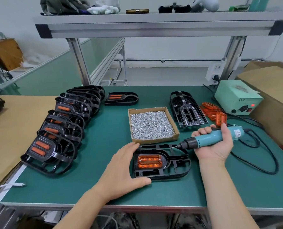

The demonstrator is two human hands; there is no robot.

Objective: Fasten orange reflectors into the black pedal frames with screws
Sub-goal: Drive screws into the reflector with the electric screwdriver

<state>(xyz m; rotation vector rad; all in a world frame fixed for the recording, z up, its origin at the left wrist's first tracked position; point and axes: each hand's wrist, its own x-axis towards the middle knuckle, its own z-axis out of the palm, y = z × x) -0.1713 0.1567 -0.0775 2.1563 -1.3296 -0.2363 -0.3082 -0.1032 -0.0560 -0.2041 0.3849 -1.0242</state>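
Along the left side of the green mat point(104, 129) leans a row of finished frames point(58, 134), each showing orange in its black body, and one more finished piece point(121, 98) lies flat farther back, so a good share of the batch looks done (I make it seven or eight in the row, though the overlap leaves that uncertain). Near the front edge the left hand point(124, 166) cups the left end of the pedal frame point(173, 164) in work, thumb along its near edge and fingers curved round its far-left corner, pinning it flat on the mat. An orange reflector point(149, 161) sits in that frame's pocket. Pale spots show at its ends, but they are too small to say whether they are driven screws, so I judge this piece to be at the fastening step. Just beyond it is the open box of screws point(151, 125), well filled. To the right, the right hand point(215, 144) is wrapped, palm up, round the blue electric screwdriver point(203, 141), whose bit points left and down close to the frame's far edge; contact cannot be made out. Farther right and back, a short stack of empty frames point(187, 111) and a heap of loose reflectors point(215, 113) wait, so several pieces are left.
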